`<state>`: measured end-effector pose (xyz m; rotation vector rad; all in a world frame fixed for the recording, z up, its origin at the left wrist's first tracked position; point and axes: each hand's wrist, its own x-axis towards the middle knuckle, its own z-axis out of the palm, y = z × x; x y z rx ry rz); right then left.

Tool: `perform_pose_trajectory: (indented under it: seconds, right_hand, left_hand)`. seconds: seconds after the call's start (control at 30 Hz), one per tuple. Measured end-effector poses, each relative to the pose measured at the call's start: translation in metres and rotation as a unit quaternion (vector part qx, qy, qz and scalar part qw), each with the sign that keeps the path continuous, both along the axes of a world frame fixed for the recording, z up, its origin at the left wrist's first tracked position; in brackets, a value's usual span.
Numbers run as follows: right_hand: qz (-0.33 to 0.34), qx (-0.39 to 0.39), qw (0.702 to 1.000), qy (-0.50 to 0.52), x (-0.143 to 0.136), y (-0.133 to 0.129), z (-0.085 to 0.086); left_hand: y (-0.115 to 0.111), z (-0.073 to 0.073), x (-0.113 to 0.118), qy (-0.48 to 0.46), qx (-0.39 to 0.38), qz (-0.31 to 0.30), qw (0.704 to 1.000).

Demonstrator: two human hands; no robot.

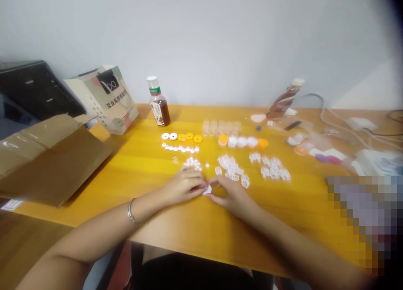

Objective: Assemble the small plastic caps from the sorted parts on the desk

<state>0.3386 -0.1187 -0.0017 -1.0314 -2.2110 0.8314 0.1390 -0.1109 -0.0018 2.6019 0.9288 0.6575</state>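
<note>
Small white piece (207, 190) is pinched between both hands, just above or on the desk (189, 227); can't tell which. Its shape is mostly covered by fingertips and blurred. Right edge of view is dark, and a pixelated patch hides the desk's right side. Cardboard box (53, 155) is cut off at left; the small parts beyond the hands are too soft to identify.

Left hand (187, 185): comes in from lower left, silver bracelet (131, 210) on the wrist, back of hand up, fingers curled, tips pressed on the piece. Right hand (231, 193): forearm angles in from lower right, thumb and index finger pinching the piece's other side. Fingertips of both hands nearly meet. White lattice parts (231, 167) lie just beyond the right hand.
</note>
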Motion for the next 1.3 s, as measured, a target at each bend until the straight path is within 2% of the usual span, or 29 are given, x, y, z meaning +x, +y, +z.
perform_pose_trajectory:
  seconds: [0.2, 0.6, 0.83, 1.13, 1.23, 1.3]
  right_hand:
    - [0.000, 0.023, 1.000, 0.001, 0.002, 0.001, -0.003]
    - [0.028, 0.143, 0.988, -0.047, 0.003, 0.000, -0.009]
    - [0.033, 0.244, 0.967, -0.058, 0.003, -0.001, -0.010]
    - [0.070, 0.347, 0.915, -0.193, 0.002, -0.013, -0.012]
    - [0.068, 0.366, 0.900, -0.226, 0.002, -0.016, -0.012]
    - [0.068, 0.359, 0.903, -0.225, 0.002, -0.015, -0.012]
  left_hand:
    - [-0.001, 0.002, -0.007, -0.016, -0.003, -0.007, 1.000]
    - [0.002, -0.003, -0.015, 0.039, 0.095, -0.062, 0.993]
    - [-0.001, 0.005, -0.013, 0.086, 0.165, -0.078, 0.979]
    - [-0.010, 0.007, -0.009, 0.152, 0.247, -0.079, 0.954]
    - [-0.011, 0.007, -0.008, 0.151, 0.243, -0.073, 0.956]
    - [-0.011, 0.007, -0.007, 0.131, 0.214, -0.062, 0.966]
